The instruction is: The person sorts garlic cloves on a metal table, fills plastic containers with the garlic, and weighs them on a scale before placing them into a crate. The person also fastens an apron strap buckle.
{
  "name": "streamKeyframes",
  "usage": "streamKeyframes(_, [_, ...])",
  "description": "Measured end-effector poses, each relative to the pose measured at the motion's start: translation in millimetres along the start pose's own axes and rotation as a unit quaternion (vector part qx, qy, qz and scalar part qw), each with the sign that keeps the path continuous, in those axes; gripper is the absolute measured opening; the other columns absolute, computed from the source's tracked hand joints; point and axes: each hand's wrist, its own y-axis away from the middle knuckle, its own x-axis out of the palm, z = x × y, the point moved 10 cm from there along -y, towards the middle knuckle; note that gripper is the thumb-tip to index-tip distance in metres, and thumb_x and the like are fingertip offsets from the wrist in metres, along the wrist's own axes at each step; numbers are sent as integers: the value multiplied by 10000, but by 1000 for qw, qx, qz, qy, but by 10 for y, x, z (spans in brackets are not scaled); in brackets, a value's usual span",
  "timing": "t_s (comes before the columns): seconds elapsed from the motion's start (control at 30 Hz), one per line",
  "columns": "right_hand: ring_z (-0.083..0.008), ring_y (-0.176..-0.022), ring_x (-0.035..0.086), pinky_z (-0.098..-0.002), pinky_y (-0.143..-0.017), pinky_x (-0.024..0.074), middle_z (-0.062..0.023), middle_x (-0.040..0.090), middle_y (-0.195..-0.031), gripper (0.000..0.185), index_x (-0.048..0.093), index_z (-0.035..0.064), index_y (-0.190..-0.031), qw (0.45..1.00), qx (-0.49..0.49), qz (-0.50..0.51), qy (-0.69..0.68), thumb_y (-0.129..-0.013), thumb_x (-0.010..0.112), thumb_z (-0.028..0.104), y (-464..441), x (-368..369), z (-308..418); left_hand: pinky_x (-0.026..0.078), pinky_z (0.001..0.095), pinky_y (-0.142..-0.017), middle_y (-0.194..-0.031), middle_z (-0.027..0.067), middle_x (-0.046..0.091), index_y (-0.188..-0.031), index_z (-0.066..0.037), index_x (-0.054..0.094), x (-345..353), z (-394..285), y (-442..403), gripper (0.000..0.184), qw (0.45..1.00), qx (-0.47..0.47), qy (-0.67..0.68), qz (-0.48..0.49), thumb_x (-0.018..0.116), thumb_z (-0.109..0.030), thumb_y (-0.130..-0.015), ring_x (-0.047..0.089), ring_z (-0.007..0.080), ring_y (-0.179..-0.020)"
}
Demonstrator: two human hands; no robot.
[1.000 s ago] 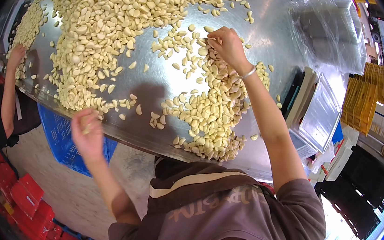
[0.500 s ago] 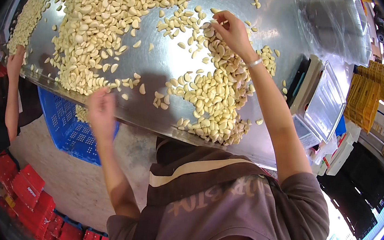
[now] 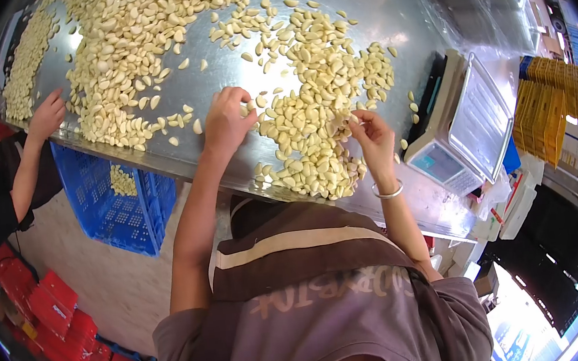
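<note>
Peeled garlic cloves (image 3: 297, 120) lie in a loose pile on the metal table (image 3: 213, 58) in front of me. My left hand (image 3: 225, 122) rests at the left side of this pile, its thumb and index finger apart around a few cloves. At the pile's right side, my right hand (image 3: 374, 140) pinches a garlic clove (image 3: 352, 119) between thumb and fingertips. A silver bangle circles that wrist. A larger heap of cloves (image 3: 115, 65) spreads over the table's far left part.
Below the table edge stands a blue crate (image 3: 106, 214) with some cloves inside. A scale (image 3: 452, 153) and a plastic-wrapped grey container (image 3: 478, 5) sit at the right. Another person's hand (image 3: 47, 118) is at the left table edge. Red crates (image 3: 55, 304) stand on the floor.
My left hand has moved from above the table edge by the blue crate, rightward to the near pile. My right hand has come down towards me along the pile's right side.
</note>
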Motion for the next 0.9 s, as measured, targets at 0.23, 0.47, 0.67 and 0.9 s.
streamKeyframes(0.23, [-142, -668, 541, -270, -611, 444, -42, 578, -819, 213, 606, 41, -1017, 973, -216, 17, 74, -814, 671, 39, 683, 455, 698, 493, 283, -776, -933, 73, 616, -1000, -42, 584, 155, -304, 568, 163, 764, -225, 604, 32, 518, -149, -897, 603, 163, -857])
streamKeyframes(0.47, [-219, -938, 570, -362, -792, 445, -82, 561, -1188, 437, 594, 127, -1153, 842, -457, 210, 194, -737, 728, 132, 1140, 1002, 1232, 383, 215, -523, -775, 13, 484, -862, -73, 526, 165, -376, 1330, 159, 420, -426, 797, 88, 438, -164, -957, 449, 93, -619])
streamKeyframes(0.67, [-209, -1162, 479, -428, -991, 356, -44, 467, -1330, 483, 511, 231, -1292, 755, -422, 249, 436, -827, 631, 282, 1257, 241, 205, 419, 231, -567, -898, 75, 538, -928, -39, 541, -1640, 1858, 1990, 166, 698, -317, 617, -180, 499, -199, -944, 479, 118, -667])
streamKeyframes(0.9, [-229, -1285, 383, -530, -1089, 231, 7, 388, -1429, 492, 462, 384, -1328, 696, -451, 349, 437, -852, 581, 412, 1212, 536, -170, 347, 394, -1002, -1234, 161, 513, -1250, -26, 504, -1790, 979, 1470, 425, 972, -163, -88, -147, 628, -147, -862, 450, 308, -1178])
